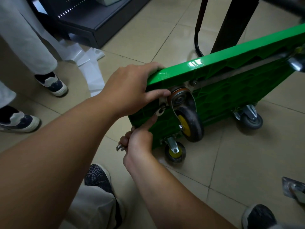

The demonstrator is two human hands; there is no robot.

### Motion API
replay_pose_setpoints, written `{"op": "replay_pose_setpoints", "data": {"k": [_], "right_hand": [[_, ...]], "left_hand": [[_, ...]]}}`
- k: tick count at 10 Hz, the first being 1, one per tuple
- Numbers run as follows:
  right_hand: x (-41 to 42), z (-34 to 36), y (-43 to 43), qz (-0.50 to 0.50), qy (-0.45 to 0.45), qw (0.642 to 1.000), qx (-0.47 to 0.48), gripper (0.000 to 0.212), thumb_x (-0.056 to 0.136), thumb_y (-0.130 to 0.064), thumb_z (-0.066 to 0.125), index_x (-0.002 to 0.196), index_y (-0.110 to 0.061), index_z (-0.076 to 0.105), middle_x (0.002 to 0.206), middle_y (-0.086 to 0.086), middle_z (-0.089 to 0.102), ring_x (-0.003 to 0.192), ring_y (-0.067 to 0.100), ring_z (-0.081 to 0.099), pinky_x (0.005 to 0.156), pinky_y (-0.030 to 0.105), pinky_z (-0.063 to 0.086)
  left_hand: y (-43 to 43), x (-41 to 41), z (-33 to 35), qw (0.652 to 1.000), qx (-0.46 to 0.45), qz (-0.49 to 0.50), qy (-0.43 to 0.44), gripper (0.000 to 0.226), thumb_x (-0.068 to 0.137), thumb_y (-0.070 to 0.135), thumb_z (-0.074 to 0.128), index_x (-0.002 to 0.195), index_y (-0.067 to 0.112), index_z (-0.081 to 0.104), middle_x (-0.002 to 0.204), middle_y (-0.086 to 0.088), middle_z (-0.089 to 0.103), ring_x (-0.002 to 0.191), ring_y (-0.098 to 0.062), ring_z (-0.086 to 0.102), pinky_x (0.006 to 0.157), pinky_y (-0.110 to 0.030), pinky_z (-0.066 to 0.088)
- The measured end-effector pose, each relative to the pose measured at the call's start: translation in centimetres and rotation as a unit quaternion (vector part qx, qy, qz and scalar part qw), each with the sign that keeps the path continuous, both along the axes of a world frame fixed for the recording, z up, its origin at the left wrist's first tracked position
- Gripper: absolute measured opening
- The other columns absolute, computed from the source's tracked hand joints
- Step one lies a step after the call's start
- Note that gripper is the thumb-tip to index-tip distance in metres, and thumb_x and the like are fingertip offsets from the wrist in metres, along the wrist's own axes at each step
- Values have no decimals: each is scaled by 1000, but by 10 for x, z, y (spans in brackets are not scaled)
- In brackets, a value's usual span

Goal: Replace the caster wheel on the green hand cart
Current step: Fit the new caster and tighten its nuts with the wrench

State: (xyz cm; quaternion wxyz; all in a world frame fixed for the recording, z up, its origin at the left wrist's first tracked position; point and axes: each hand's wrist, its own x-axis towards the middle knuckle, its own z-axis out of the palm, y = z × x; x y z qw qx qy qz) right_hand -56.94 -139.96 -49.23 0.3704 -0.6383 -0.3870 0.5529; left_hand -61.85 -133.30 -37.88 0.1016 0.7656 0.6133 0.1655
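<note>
Dim indoor light, glare on cart edge (wide-angle warped borders)
</note>
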Motion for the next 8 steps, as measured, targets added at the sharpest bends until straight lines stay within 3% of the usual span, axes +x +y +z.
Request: {"op": "replay_pose_setpoints", "data": {"k": [1,2,3,5,6,7,8], "right_hand": [[15,-40,-18,39,-113,991,61,46,98,-64,37,95,-22,56,79,-6,57,70,17,57,72,27,46],[40,-67,-36,0,-65,998,26,45,96,-62,41,90,-21,58,71,-7,63,57,2,57,52,15,42],[74,-107,-57,45,-185,981,37,22,100,-49,44,98,-27,44,78,-11,65,67,9,64,46,12,35],[152,-178,-74,242,-320,916,-17,11,102,-31,53,109,-25,49,94,-2,70,87,17,69,68,25,48],[177,-200,-82,270,-350,893,-81,5,101,-24,49,105,-25,46,88,1,67,82,25,66,67,33,48],[190,-214,-87,273,-344,892,-111,7,101,-18,47,97,-24,44,82,1,61,74,21,62,60,32,47],[195,-225,-85,270,-339,895,-107,10,100,-17,53,94,-21,47,88,-2,57,74,9,56,57,20,39]], "left_hand": [[1,-1,1,1000,-7,0,-1,58,88,63,64,137,33,57,103,3,72,90,-24,64,76,-38,50],[1,0,1,1000,-10,1,2,59,88,64,64,138,33,56,104,3,71,88,-22,63,74,-36,48],[3,-1,0,1000,-14,0,8,63,87,65,61,141,33,54,109,2,71,93,-23,63,80,-41,53],[2,-2,-4,1000,-3,7,-4,71,84,69,56,143,31,53,117,-1,71,98,-25,65,83,-43,55],[3,-2,-4,1000,5,10,3,71,83,71,53,142,31,54,118,0,71,97,-21,63,81,-38,53],[3,-2,-2,1000,0,8,5,67,87,71,55,140,31,55,116,1,71,97,-21,64,83,-42,55],[3,-1,-1,1000,-8,10,6,72,83,72,53,141,30,55,117,1,71,99,-22,66,84,-45,56]]}}
